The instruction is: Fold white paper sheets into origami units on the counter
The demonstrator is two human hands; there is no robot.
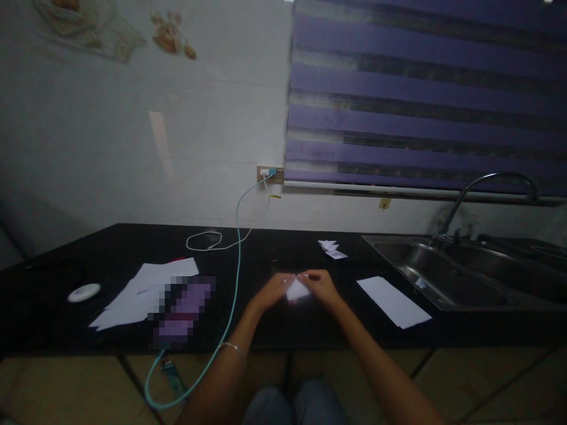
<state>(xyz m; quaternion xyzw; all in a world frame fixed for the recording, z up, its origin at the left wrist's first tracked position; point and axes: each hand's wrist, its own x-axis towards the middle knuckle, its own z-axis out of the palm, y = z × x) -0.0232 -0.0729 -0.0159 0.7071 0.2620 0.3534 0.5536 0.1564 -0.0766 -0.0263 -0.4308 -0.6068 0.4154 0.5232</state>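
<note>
Between my two hands is a small white piece of paper (296, 290), low over the dark counter. My left hand (275, 290) has its fingers closed on the paper's left side. From the right, my right hand (322, 285) pinches the paper near its top, the fingertips of both hands close together there. Behind them on the counter lie several small folded paper pieces (332, 249). To the right of my hands rests a larger white paper strip (393, 301).
At left, white sheets (128, 298) lie beside a blurred purple object (183, 313) and a round white object (84, 293). A teal cable (238, 265) hangs from the wall outlet (270, 174) across the counter's front edge. A steel sink (425, 283) with a faucet (460, 198) is at right.
</note>
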